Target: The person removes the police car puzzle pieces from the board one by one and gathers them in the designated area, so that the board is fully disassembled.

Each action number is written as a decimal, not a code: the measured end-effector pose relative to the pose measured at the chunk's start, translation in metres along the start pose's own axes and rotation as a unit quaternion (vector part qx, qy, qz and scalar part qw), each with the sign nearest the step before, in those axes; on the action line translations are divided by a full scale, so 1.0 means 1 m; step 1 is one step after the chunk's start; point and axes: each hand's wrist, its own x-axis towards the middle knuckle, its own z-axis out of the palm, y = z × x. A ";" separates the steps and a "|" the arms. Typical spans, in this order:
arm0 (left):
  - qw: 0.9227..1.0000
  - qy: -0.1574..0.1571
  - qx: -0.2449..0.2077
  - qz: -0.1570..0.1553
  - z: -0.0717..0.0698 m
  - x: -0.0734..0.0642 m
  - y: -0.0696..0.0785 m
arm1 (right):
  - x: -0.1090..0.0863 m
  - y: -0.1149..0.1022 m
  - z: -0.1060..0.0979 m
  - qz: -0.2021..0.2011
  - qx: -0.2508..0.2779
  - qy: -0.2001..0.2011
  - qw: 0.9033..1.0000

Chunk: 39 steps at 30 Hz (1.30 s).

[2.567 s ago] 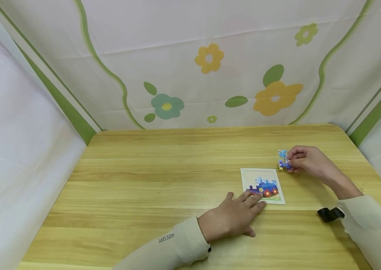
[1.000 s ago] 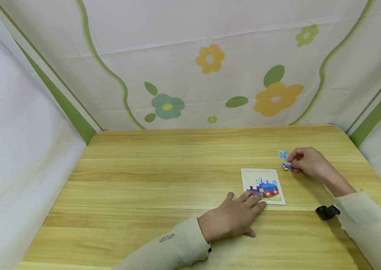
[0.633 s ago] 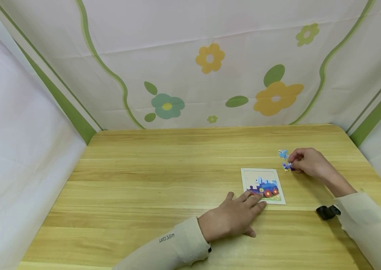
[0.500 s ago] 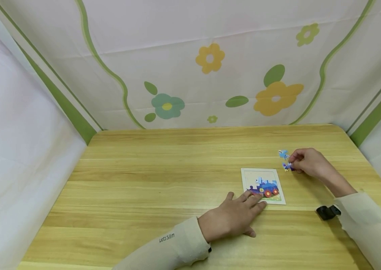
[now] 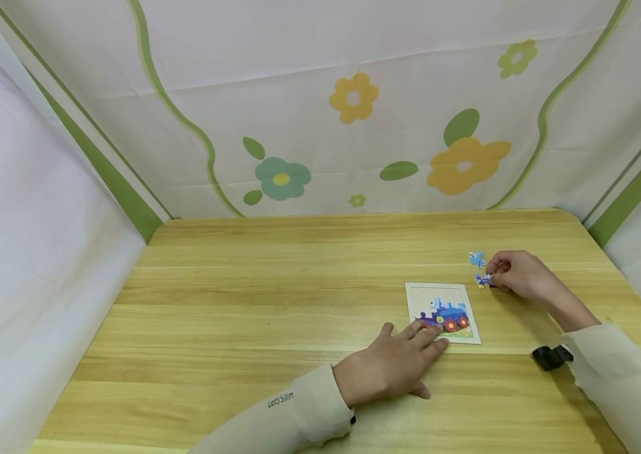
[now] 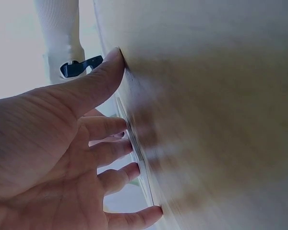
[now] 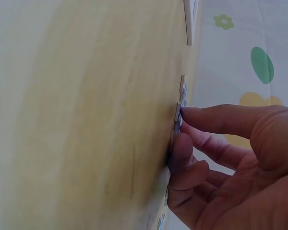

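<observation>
A square puzzle board (image 5: pixel 428 292) with a pale frame lies on the table, partly filled with a blue and purple train picture. My left hand (image 5: pixel 391 366) rests spread over its lower left corner, fingers (image 6: pixel 116 153) straight along its edge. To the upper right of the board, my right hand (image 5: pixel 521 275) pinches a purple-blue puzzle piece (image 5: pixel 481 280) between thumb and curled fingers, low over the table. The fingers hide part of this piece. A light blue puzzle piece (image 5: pixel 475 258) lies just beyond it, close to the fingertips.
The wooden table (image 5: pixel 241 315) ends at the back against a white curtain (image 5: pixel 297 113) with printed flowers. Another white cloth (image 5: pixel 25 252) hangs along the left side. A black wrist device (image 5: pixel 551 357) sticks out from the right sleeve.
The purple-blue piece has turned and shifted slightly right in my right fingers, baring more table between it and the light blue piece. My left hand and the board have stayed put.
</observation>
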 end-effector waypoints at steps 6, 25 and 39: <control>1.000 0.000 0.002 0.001 0.000 0.000 0.000 | 0.001 0.000 0.000 0.002 0.000 -0.005 1.000; 1.000 0.002 -0.015 0.004 0.000 -0.001 0.000 | -0.005 -0.010 -0.001 -0.011 -0.018 0.011 1.000; 1.000 -0.005 -0.006 -0.001 -0.001 0.000 0.002 | -0.016 -0.047 0.016 -0.118 -0.017 -0.014 0.993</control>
